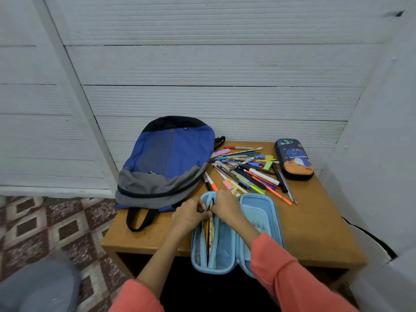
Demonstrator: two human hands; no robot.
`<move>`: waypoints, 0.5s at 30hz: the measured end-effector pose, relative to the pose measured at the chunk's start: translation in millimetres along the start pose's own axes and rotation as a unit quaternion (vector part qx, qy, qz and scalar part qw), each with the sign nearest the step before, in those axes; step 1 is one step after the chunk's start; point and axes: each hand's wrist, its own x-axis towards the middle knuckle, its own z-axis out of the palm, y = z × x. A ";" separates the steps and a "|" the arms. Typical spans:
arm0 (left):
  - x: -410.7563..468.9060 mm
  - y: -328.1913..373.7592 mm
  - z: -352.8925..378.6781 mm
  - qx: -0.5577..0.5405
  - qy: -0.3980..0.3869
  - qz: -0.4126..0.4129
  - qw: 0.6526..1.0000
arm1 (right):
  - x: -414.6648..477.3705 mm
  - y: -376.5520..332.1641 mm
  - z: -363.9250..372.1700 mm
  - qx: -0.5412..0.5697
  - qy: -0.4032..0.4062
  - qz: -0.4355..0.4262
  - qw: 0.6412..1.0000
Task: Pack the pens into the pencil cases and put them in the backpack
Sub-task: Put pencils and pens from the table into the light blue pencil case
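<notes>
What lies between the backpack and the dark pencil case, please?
A loose pile of pens lies on the table, shown in the head view.

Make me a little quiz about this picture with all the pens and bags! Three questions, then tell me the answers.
1. True or false: the dark dinosaur pencil case is open.
2. Where does the backpack lie? A: on the floor. B: on the table, left of the loose pens. C: on a chair.
3. Fill in: the left hand and right hand are at the open ___ pencil case.
Key: 1 false; 2 B; 3 light blue, the light blue pencil case.
</notes>
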 end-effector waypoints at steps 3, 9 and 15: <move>-0.8 0.9 -0.1 0.004 0.002 0.002 1.000 | 2.1 0.3 -3.3 0.006 -0.027 0.011 1.000; -1.2 0.2 -0.6 -0.001 0.005 -0.002 1.000 | 7.5 0.2 -7.0 0.009 -0.070 0.006 0.997; -1.9 2.9 -0.2 0.007 0.011 0.001 1.000 | 12.6 12.8 -16.2 0.221 -0.129 0.077 0.964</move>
